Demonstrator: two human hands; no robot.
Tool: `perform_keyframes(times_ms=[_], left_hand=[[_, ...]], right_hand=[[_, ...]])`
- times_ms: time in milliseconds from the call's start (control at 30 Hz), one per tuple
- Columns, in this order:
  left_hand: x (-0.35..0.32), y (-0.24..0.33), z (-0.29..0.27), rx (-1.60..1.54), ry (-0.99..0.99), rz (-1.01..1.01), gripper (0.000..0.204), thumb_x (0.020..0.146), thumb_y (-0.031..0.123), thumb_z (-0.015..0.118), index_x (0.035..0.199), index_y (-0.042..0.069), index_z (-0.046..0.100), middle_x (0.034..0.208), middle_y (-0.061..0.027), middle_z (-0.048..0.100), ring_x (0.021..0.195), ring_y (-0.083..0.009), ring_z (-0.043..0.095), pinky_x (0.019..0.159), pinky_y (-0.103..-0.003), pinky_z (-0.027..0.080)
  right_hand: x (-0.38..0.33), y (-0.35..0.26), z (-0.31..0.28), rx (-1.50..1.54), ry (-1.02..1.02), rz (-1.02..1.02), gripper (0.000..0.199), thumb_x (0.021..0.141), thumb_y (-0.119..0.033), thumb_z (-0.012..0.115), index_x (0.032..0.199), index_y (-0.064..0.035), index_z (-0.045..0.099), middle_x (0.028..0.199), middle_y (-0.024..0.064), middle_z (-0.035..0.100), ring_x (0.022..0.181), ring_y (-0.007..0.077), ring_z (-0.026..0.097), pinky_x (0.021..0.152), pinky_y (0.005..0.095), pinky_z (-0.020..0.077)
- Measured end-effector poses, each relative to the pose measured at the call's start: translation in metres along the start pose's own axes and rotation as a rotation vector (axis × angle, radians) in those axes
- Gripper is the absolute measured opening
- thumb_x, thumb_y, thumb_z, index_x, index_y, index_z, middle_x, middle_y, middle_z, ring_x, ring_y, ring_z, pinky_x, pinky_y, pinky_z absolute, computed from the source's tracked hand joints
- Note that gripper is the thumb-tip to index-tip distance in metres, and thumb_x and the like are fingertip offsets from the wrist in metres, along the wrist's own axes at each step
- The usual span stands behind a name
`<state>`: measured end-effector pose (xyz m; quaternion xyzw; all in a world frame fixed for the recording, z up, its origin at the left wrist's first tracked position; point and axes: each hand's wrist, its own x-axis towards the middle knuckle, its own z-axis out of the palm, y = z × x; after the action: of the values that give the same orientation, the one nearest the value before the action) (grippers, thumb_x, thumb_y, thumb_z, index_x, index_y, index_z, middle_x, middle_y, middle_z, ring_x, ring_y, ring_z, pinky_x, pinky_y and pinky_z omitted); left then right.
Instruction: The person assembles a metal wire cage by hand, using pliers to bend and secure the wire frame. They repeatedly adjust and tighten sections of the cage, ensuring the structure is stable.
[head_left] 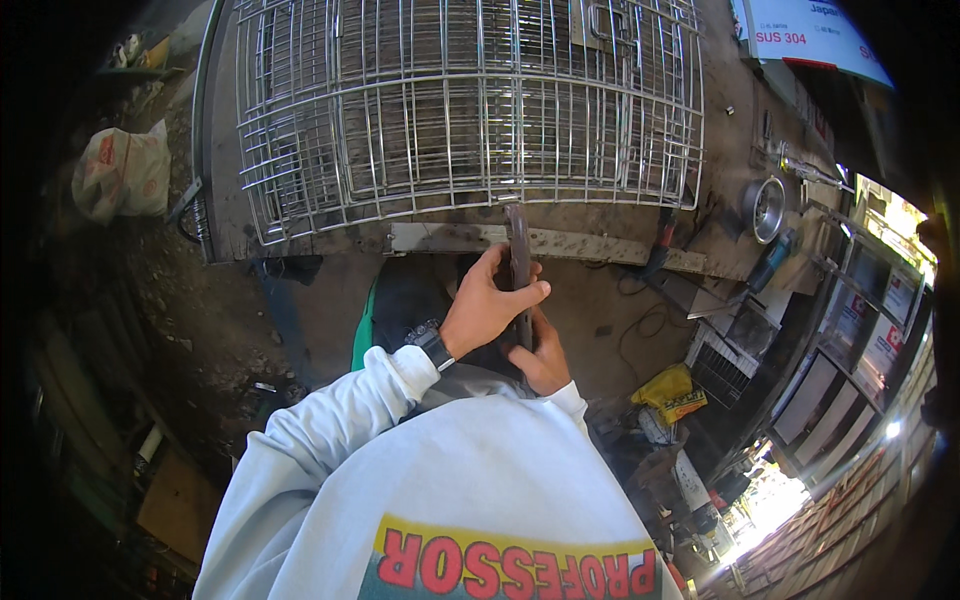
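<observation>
A stack of shiny wire grid panels [520,135] lies flat on the worktable in front of me. My left hand [487,308], with a dark watch on its wrist, is closed round the upper part of a long dark brown tool [519,250]. Lower down, nearer my body, the fingers of my right hand [545,357] wrap the same tool. Its far end meets the near edge wire of the panels, at about the middle. Whether it has jaws cannot be made out, as my hands cover much of it.
A pale metal strip [590,246] runs along the front edge of the wooden worktable [225,215]. A red-and-black handled tool [662,240] lies at that edge. Farther right are a round metal bowl [765,210] and a teal power tool [772,262]. A yellow bag [670,393] sits on the ground.
</observation>
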<state>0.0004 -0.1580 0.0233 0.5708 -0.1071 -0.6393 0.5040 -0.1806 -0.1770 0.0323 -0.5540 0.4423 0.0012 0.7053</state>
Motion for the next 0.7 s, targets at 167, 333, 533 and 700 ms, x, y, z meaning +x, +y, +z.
perform_keyframes(times_ms=[167,333,533,700], left_hand=[[0.007,-0.003,-0.005,0.001,0.018,0.028,0.052,0.084,0.019,0.083,0.124,-0.004,0.059,0.112,-0.0105,0.072,0.1,-0.0169,0.068,0.092,-0.033,0.055],[0.01,-0.009,-0.008,0.049,0.043,0.064,0.051,0.083,0.019,0.082,0.123,-0.003,0.06,0.109,-0.0093,0.073,0.097,-0.0167,0.069,0.091,-0.033,0.055],[0.011,-0.009,-0.006,0.071,0.08,0.069,0.044,0.081,0.017,0.082,0.116,-0.001,0.062,0.102,-0.0082,0.073,0.093,-0.0159,0.069,0.087,-0.033,0.054],[0.013,-0.012,-0.003,0.066,0.12,0.093,0.039,0.081,0.017,0.082,0.11,0.0,0.062,0.098,-0.0068,0.072,0.09,-0.0152,0.067,0.085,-0.032,0.054]], right_hand=[[0.014,0.005,0.007,-0.013,0.024,-0.023,0.082,0.081,-0.013,0.067,0.156,0.0024,0.036,0.148,0.0228,0.052,0.139,0.0334,0.049,0.116,0.0401,0.0367],[0.02,0.011,0.011,-0.042,0.054,-0.008,0.08,0.082,-0.014,0.068,0.155,0.001,0.038,0.147,0.0229,0.053,0.139,0.0346,0.049,0.116,0.0408,0.0368],[0.023,0.021,0.019,0.052,0.11,0.066,0.085,0.082,-0.016,0.073,0.156,0.0001,0.035,0.149,0.0227,0.05,0.142,0.0328,0.046,0.117,0.04,0.0351],[0.026,0.015,0.019,0.086,0.075,0.048,0.093,0.079,-0.018,0.077,0.158,-0.0018,0.029,0.15,0.0176,0.048,0.139,0.0271,0.048,0.115,0.0381,0.0367]])
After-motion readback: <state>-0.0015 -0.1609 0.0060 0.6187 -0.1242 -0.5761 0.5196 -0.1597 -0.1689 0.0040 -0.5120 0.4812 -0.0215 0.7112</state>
